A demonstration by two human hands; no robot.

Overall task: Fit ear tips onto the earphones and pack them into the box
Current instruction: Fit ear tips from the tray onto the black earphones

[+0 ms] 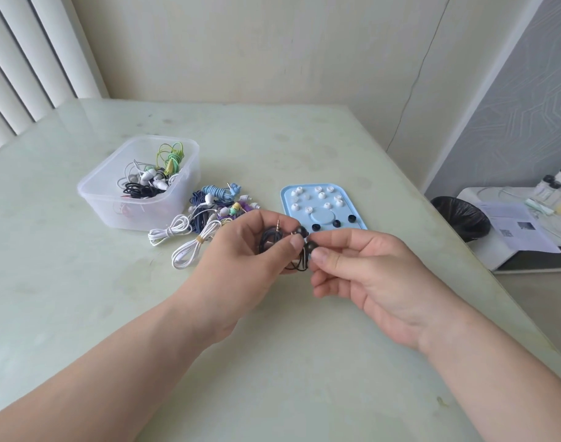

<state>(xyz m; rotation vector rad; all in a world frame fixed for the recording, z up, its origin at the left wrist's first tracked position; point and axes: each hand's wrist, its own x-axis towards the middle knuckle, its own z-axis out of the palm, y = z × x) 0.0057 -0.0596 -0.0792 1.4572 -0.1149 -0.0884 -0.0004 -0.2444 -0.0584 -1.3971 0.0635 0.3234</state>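
Left hand (pixel 240 250) grips the coiled cable (pixel 268 240) of the black earphones (pixel 302 231) while right hand (pixel 378 272) pinches one earbud (pixel 311 247) above the table (pixel 81 282).

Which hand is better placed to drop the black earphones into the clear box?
Left. The left hand grips the coiled black earphones, and the clear box stands on that side; the right hand only pinches one earbud.

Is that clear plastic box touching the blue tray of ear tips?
Apart. The head view shows the clear box and blue tray separated by a pile of earphones and table.
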